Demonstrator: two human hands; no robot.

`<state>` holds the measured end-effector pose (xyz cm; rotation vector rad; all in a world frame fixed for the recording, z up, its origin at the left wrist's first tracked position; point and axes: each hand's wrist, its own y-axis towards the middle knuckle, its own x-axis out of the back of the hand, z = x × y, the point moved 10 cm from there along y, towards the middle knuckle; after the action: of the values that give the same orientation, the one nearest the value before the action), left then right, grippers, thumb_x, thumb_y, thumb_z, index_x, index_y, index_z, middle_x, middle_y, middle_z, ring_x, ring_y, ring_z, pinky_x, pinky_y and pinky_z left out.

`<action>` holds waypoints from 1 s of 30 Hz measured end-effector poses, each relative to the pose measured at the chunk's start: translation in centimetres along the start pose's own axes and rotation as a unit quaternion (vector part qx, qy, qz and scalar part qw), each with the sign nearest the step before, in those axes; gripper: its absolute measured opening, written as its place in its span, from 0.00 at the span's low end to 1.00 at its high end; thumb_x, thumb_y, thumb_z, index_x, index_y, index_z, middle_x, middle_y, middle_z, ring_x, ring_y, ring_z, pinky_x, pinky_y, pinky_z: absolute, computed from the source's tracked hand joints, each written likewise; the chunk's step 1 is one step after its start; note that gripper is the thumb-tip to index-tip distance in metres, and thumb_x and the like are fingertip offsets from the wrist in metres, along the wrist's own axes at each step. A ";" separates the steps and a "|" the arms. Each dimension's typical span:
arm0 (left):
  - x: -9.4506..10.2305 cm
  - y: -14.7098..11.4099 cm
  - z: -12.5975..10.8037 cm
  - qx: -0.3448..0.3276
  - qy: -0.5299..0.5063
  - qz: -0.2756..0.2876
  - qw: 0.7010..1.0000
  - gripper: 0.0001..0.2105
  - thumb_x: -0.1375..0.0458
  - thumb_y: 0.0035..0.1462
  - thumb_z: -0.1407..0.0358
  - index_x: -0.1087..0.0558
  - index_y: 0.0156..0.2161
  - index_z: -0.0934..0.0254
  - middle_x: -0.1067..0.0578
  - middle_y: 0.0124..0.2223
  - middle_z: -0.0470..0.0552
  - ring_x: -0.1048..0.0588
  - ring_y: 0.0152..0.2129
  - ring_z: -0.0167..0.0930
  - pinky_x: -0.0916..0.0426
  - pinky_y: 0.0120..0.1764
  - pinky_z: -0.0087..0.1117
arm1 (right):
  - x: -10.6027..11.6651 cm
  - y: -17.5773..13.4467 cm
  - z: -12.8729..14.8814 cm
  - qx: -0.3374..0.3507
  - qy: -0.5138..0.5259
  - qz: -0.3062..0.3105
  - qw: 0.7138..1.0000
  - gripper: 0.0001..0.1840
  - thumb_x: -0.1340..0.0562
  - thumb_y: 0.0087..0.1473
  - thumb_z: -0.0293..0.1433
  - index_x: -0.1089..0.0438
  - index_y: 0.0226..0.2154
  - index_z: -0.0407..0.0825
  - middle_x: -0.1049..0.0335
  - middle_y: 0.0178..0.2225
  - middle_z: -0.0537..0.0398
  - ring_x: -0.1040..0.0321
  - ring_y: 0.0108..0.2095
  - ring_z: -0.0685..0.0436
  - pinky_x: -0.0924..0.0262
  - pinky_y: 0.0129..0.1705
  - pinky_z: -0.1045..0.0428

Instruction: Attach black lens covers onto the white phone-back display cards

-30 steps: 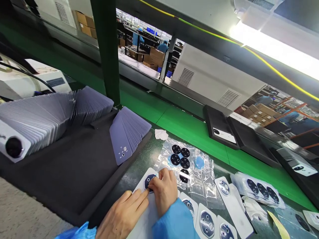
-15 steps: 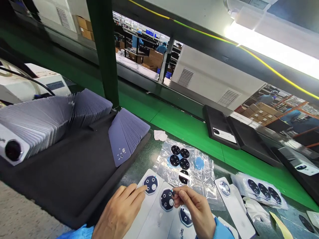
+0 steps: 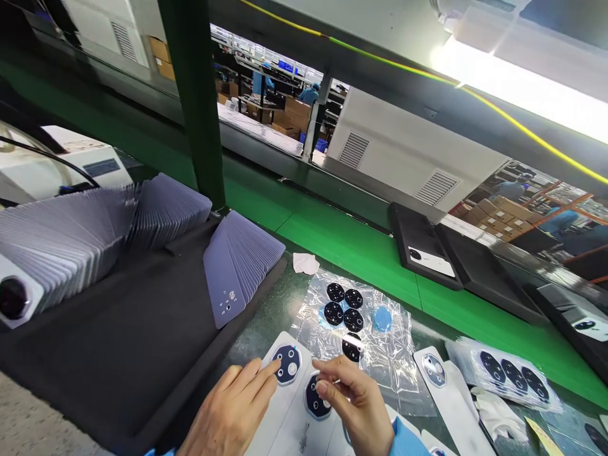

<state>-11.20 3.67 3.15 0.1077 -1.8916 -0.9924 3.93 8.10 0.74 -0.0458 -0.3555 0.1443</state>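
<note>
Nearest us, our left hand [image 3: 232, 415] lies flat on a white, glossy phone back cover [image 3: 273, 411], fingers loosely spread, its index fingertip touching the rim of that cover's dark octagonal camera plate [image 3: 286, 365]; it grips nothing. Just beside it, our right hand [image 3: 356, 402] hovers over a second white cover's dark lens plate [image 3: 313, 398], thumb and forefinger pinched together; what they pinch is too small to tell. Behind, on the dark green counter [image 3: 266, 316], a crinkled clear plastic sheet [image 3: 389, 354] carries small round black lens discs [image 3: 344, 308] and a pale blue disc [image 3: 382, 318]. To the left, fanned lilac matte back covers [image 3: 242, 256] lean on a black cloth-lined tray [image 3: 118, 342]. Beyond runs a smooth bright green conveyor belt [image 3: 361, 253].
</note>
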 end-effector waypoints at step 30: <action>-0.2 0.2 0.0 -0.006 0.018 0.048 0.999 0.22 0.62 0.55 0.85 0.30 0.34 0.63 0.23 0.35 0.46 0.30 0.30 0.29 0.40 0.36 0.32 | -4.2 3.8 2.9 0.201 -0.283 -0.115 0.931 0.10 0.34 0.46 0.20 0.26 0.24 0.53 0.42 0.28 0.59 0.41 0.32 0.46 0.44 0.33 0.52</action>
<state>-11.00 3.88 3.13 0.0274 -1.8405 -0.9309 -1.47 11.25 1.70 0.4527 -0.8978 -0.0085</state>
